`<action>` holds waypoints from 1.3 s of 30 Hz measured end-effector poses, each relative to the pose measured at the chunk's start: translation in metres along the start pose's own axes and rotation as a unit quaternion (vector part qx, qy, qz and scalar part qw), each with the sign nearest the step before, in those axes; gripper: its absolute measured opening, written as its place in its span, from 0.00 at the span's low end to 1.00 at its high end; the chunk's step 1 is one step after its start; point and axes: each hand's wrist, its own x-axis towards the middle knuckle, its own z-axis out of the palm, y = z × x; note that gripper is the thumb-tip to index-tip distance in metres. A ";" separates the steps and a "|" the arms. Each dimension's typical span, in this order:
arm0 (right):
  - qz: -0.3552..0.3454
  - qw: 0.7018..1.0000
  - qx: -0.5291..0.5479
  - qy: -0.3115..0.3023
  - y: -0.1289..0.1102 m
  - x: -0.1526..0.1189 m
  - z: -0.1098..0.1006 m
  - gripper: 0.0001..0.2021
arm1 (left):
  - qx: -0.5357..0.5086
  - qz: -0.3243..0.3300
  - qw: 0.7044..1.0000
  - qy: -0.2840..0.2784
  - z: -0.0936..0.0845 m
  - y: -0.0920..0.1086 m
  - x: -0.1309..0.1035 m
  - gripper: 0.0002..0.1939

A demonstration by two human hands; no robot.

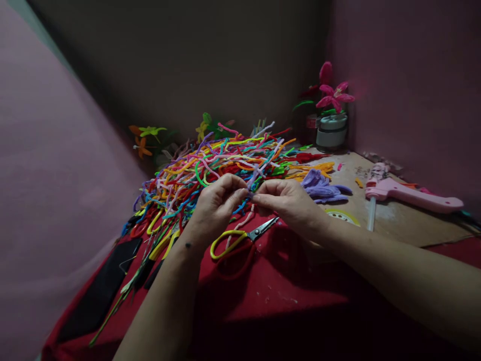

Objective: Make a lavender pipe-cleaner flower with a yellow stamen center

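Observation:
My left hand (225,195) and my right hand (280,198) meet in front of a heap of many-coloured pipe cleaners (233,158). Thumb and finger of each hand pinch a purple pipe cleaner (251,190), whose fuzzy end shows between the fingertips; the rest is hard to tell from the heap behind. Below the hands lie scissors (242,238) with a yellow handle and a red one, blades pointing up and right. Bent purple pipe cleaners (321,186) lie bunched to the right of my right hand.
A pink glue gun (413,194) with a clear glue stick rests on a brown board (394,225) at right. A yellow tape roll (341,216) is near my right wrist. A jar (331,131) holds a pink flower. Yellow-handled pliers (161,245) and a black phone-like slab (101,288) lie left.

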 end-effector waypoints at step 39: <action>0.185 0.972 0.120 -0.086 0.006 0.010 -0.014 0.04 | 0.113 -0.002 0.993 -0.028 -0.004 0.004 0.001 0.07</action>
